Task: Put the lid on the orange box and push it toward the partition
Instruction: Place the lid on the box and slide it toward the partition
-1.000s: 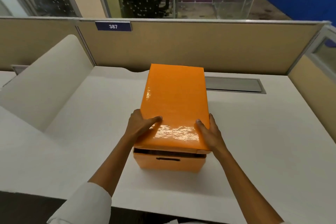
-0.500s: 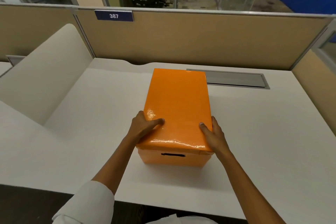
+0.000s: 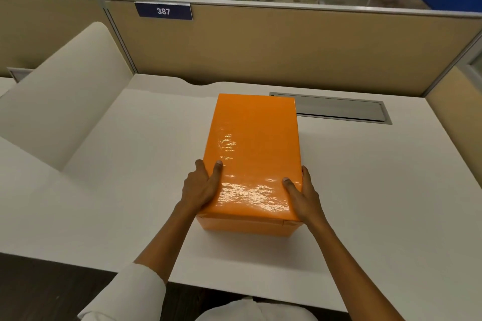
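A glossy orange lid [image 3: 254, 146] lies flat on the orange box [image 3: 245, 227], whose front wall shows just below the lid's near rim. The box stands on the white desk [image 3: 378, 190], lengthwise toward the tan partition [image 3: 287, 52] at the back. My left hand [image 3: 200, 187] clasps the lid's near left edge, thumb on top. My right hand [image 3: 303, 194] clasps the near right edge the same way. The handle slot in the box front is hidden.
A grey cable tray cover [image 3: 339, 111] is set into the desk just right of the box's far end. A curved white divider [image 3: 60, 101] rises at the left. A blue plate marked 387 [image 3: 163, 10] hangs on the partition. A side panel [image 3: 453, 112] borders the right.
The lid has come down at its near end and now sits closed on the box; the dark gap and handle slot are covered. Both hands stay on the near edges.
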